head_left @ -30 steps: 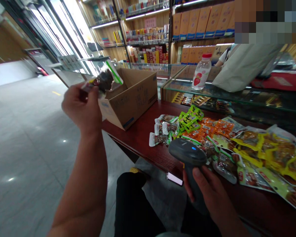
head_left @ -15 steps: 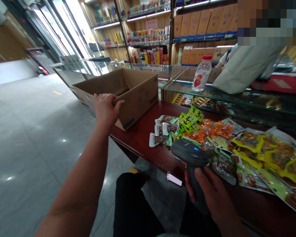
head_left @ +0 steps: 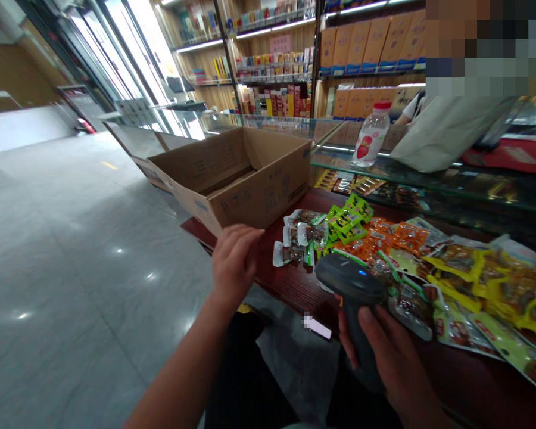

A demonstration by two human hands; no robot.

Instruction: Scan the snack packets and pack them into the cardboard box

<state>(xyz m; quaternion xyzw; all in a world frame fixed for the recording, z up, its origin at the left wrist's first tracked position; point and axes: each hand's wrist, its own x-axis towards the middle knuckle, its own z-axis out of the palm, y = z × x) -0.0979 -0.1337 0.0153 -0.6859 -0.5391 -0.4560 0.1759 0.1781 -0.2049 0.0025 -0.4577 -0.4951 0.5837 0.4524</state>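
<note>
Shop counter (head_left: 295,286): right hand (head_left: 384,357) grips barcode scanner (head_left: 351,286), curled left hand (head_left: 234,262) beside open carton (head_left: 259,190).

Polished grey tile floor (head_left: 71,310) runs left to tall glass doors (head_left: 131,59) bright with daylight. Wooden wall shelves (head_left: 272,78) lit by strip lights stand at the back, behind a glass display counter (head_left: 429,179) that adjoins a dark red wooden table (head_left: 290,286).

forearms (head_left: 183,363): bare | trousers (head_left: 250,381): black | shoe (head_left: 243,308): yellowish, perhaps
</note>
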